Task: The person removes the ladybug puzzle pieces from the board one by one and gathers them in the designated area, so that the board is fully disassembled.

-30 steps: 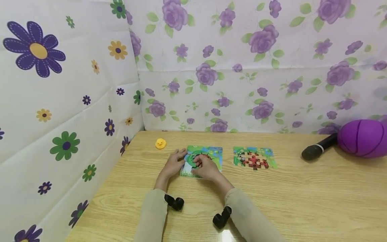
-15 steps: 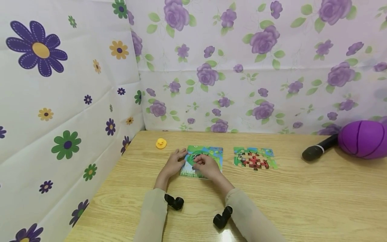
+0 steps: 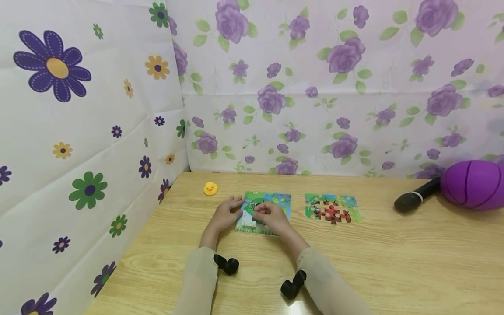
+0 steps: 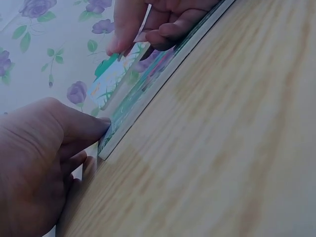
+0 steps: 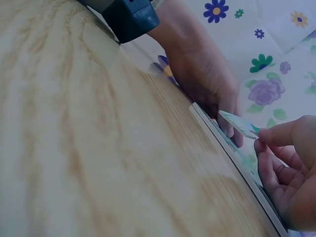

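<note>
My right hand (image 3: 275, 217) pinches a jigsaw piece (image 5: 239, 124) between thumb and fingers. In the right wrist view the piece is raised and tilted above the puzzle board (image 3: 281, 200). The piece (image 4: 114, 81) is pale with green grass and a green patch. My left hand (image 3: 225, 214) rests at the board's left side. In the left wrist view its thumb (image 4: 94, 126) touches the board's near corner, and its other fingers are partly hidden. Part of the board's green and blue picture lies under my right hand.
Several ladybird-picture jigsaw pieces (image 3: 332, 213) lie grouped to the board's right. A small yellow duck toy (image 3: 210, 188) sits at the back left. A black microphone (image 3: 417, 195) and a purple ball (image 3: 472, 183) are at the far right. Flowered cloth (image 3: 252, 96) hangs behind the table.
My right hand stays over the board, its fingers shifting slightly. The piece's near edge now stands out more from the board. My left hand holds its place, and the view tilts slightly.
</note>
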A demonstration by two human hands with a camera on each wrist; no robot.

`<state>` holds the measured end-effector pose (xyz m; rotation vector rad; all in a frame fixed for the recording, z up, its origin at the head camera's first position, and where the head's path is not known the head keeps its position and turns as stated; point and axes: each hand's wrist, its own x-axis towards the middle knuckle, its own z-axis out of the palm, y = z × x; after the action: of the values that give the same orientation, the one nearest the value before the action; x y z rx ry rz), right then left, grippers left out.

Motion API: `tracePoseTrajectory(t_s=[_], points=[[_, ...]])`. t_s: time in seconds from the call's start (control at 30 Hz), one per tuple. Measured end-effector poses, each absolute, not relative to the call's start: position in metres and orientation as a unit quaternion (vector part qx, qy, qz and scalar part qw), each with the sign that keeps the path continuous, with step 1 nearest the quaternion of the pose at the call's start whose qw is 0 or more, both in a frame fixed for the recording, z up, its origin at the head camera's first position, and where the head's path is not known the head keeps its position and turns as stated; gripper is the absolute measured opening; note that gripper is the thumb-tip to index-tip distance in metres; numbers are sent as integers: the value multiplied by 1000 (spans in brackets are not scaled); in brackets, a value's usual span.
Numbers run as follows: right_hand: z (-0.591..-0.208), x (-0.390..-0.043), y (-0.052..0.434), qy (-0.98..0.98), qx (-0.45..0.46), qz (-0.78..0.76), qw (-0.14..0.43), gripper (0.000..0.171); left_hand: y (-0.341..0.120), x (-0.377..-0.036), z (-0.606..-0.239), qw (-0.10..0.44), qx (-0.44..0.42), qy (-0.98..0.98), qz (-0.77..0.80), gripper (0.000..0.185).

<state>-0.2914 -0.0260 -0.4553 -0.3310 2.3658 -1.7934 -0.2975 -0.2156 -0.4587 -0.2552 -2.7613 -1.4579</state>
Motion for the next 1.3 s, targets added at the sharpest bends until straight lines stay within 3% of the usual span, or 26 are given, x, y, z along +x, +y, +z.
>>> tracePoseTrajectory(t_s=[0.53, 0.87, 1.3], points=[[-461, -297, -15, 771, -126, -616, 102, 18, -214, -283, -465, 45, -61, -961, -264, 48], [-460, -302, -8, 749, -115, -644, 106, 21, -213, -286, -470, 54, -68, -966, -245, 47], [-446, -300, 64, 786, -145, -595, 83, 26, -214, -286, -470, 47, -65, -967, -242, 47]])
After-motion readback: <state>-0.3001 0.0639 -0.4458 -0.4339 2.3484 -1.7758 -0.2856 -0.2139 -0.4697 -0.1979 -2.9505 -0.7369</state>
